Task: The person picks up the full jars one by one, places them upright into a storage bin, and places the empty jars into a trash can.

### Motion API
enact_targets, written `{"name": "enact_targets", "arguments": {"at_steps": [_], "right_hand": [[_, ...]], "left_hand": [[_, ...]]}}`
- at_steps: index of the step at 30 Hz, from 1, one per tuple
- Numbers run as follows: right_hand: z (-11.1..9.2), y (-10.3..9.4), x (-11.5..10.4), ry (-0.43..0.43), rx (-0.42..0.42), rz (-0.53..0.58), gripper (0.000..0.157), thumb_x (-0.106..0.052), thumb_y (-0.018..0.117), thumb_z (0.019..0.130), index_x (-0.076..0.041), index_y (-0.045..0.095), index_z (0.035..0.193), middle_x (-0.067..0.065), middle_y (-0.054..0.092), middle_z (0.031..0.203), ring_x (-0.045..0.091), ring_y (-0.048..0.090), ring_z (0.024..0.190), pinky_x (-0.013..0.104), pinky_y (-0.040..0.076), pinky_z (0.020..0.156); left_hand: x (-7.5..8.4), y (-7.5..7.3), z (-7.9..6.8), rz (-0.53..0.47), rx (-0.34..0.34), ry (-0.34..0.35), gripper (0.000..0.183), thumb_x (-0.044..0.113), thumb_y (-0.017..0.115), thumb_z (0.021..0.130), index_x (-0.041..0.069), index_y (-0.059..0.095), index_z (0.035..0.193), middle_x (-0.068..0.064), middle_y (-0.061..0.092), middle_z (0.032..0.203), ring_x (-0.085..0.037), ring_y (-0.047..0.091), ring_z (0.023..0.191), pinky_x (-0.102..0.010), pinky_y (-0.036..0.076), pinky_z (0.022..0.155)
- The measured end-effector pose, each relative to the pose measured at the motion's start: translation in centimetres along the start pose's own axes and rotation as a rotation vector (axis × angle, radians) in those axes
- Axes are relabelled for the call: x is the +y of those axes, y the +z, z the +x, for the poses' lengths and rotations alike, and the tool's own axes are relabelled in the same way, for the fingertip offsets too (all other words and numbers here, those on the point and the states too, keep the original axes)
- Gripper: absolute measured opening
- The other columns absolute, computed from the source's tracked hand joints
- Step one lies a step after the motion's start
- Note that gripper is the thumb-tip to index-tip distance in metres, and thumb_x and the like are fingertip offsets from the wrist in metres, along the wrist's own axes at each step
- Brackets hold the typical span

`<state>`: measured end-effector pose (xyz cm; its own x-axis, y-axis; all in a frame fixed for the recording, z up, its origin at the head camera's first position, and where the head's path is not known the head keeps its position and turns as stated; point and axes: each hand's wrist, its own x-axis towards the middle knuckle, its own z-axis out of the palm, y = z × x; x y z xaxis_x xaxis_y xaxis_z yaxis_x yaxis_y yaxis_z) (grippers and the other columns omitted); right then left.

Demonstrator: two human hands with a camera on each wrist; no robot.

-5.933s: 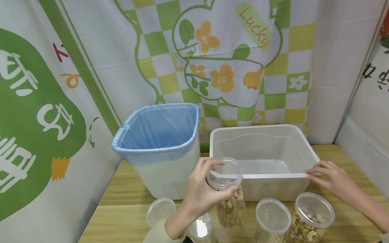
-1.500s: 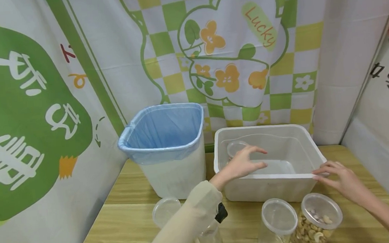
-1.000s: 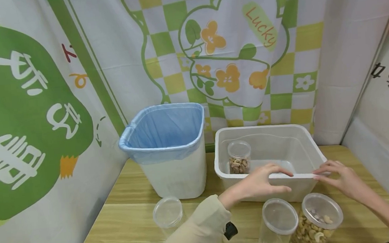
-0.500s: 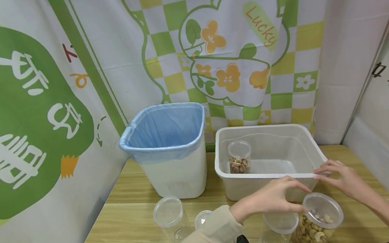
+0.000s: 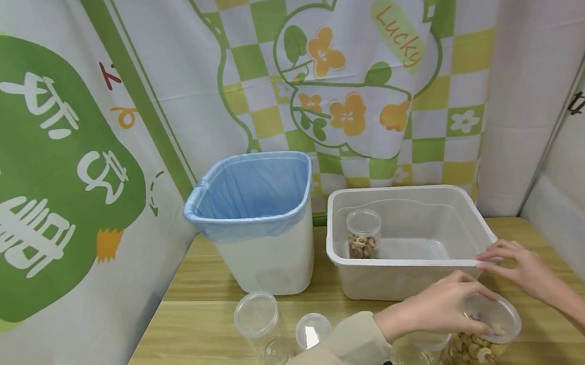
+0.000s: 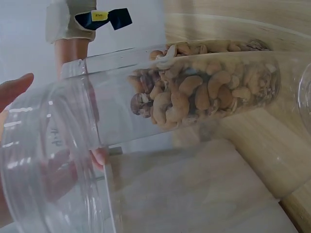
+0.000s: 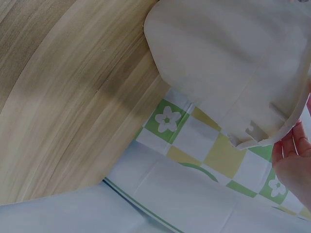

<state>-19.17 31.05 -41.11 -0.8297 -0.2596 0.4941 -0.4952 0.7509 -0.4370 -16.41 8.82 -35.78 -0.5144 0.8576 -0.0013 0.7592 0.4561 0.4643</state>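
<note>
Nut jar (image 5: 473, 357) stands upright on the surface (image 5: 182, 351), at the lower right of the head view. It lies directly below the left hand (image 5: 438, 305), the nearer of the two hands. Its long axis is vertical, with the lid (image 5: 509, 320) pointing up; in the left wrist view, this axis runs across the frame, the lid end toward the left. Left thumb and fingers are spread wide over the lid; whether they already grip, I cannot tell. The right hand (image 5: 523, 270) pinches the front right corner of the box (image 5: 402, 262).
</note>
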Motion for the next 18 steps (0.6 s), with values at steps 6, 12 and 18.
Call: {"name": "enact_targets", "arguments": {"at_steps": [6, 12, 18], "right_hand": [[-0.1, -0.1, 0.0, -0.006, -0.002, -0.002, 0.014, -0.011, 0.071, 0.072, -0.012, 0.067, 0.086, -0.017, 0.052, 0.089, -0.016, 0.034, 0.087, 0.037, 0.046, 0.066], [0.0, 0.1, 0.2, -0.033, 0.025, -0.021, 0.016, -0.009, 0.072, 0.070, -0.014, 0.068, 0.085, -0.017, 0.053, 0.087, -0.014, 0.037, 0.086, 0.016, 0.039, 0.063], [-0.1, 0.0, 0.2, -0.020, 0.008, -0.009, 0.016, -0.009, 0.071, 0.072, -0.015, 0.068, 0.086, -0.018, 0.053, 0.087, -0.014, 0.037, 0.086, 0.018, 0.040, 0.063]], "left_hand": [[0.1, 0.9, 0.9, 0.043, -0.026, -0.025, 0.048, 0.038, 0.061, 0.081, 0.022, 0.049, 0.124, 0.011, 0.042, 0.127, 0.002, 0.030, 0.118, -0.010, 0.031, 0.087], [0.6, 1.6, 1.3, 0.085, 0.014, -0.095, 0.049, 0.042, 0.064, 0.078, 0.026, 0.051, 0.122, 0.013, 0.043, 0.126, 0.000, 0.030, 0.119, -0.012, 0.034, 0.087], [1.0, 2.2, 1.5, 0.064, 0.014, -0.152, 0.048, 0.042, 0.065, 0.076, 0.028, 0.052, 0.120, 0.013, 0.043, 0.124, 0.000, 0.034, 0.116, -0.013, 0.037, 0.081]]}}
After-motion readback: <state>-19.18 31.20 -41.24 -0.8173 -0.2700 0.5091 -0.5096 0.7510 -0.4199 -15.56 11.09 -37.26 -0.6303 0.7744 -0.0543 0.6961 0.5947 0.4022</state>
